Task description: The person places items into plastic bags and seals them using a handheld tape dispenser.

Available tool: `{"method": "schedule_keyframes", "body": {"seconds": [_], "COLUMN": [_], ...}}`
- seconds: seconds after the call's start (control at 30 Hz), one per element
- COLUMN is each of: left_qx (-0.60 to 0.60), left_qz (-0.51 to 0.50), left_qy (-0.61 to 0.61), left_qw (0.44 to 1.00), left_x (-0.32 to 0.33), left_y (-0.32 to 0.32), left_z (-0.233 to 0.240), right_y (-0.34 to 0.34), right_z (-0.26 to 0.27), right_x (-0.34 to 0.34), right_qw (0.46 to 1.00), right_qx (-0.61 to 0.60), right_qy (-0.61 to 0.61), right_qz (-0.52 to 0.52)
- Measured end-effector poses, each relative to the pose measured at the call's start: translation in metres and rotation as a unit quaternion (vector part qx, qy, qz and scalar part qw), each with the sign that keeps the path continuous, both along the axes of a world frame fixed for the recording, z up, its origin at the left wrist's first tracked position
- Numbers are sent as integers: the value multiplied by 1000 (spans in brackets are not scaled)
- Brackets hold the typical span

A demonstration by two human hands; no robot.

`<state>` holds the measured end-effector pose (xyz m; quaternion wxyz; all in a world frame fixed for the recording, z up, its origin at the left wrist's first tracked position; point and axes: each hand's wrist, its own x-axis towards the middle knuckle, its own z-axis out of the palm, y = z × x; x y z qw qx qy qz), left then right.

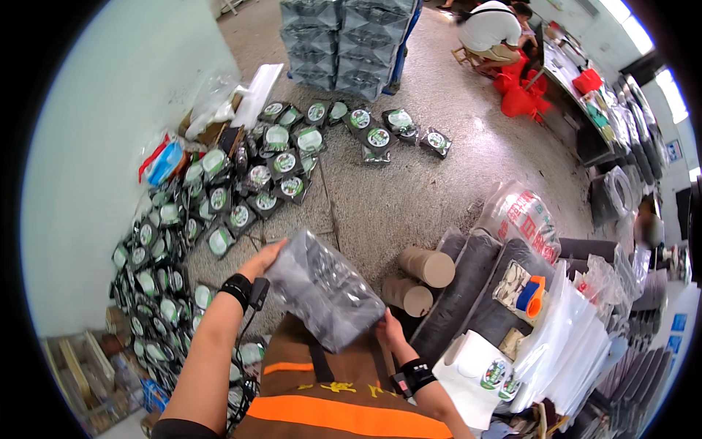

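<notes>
A grey, block-shaped pack in clear plastic [326, 291] is held in front of my apron, tilted between both hands. My left hand [264, 259] grips its upper left end, and my right hand [390, 329] holds the lower right end. To the left lies a large heap of dark plastic-wrapped packs with round green-and-white labels [239, 215]. On the right, beyond my right hand, are two brown cylindrical rolls [439, 269] and a sheet of round stickers [466, 373].
A blue-framed stack of wrapped grey packs [340, 49] stands ahead. Long dark wrapped rolls [455, 291], an orange-and-blue tape dispenser [531, 297] and white plastic bags [570, 351] lie right. A person in a white shirt [491, 24] bends beside red bags [518, 99] and a table.
</notes>
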<state>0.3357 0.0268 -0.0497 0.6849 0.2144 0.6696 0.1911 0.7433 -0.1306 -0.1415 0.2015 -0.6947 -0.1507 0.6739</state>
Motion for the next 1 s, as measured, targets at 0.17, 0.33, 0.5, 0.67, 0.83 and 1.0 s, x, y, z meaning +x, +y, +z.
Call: {"method": "schedule_keyframes", "body": {"seconds": [0.17,0.33,0.5,0.67,0.83,1.0], "left_qx": [-64,128,176,342,520,719], "left_qz": [-44,-328,-552,-587,-640,-515], "left_qy": [-127,-40,-68,-80,-33,39], "left_qw": [989,935,812,730,564,465], "left_x": [34,104,175,239,242,151], "left_y": [-27,-52,4,35,53,60], "left_z": [-5,-47,103,215,347,434], "right_y": [-13,-39,-26,21,84,164], "right_z": [43,88,151,234,314,380], "right_x": [-49,-39,-22,10,9,-27], "right_qw": [931,932,929,911,877,828], "right_qx": [-157,-41,90,268,427,542], "right_qy": [80,75,51,29,49,107], "right_qz": [-321,-352,-354,-313,-216,-94]}}
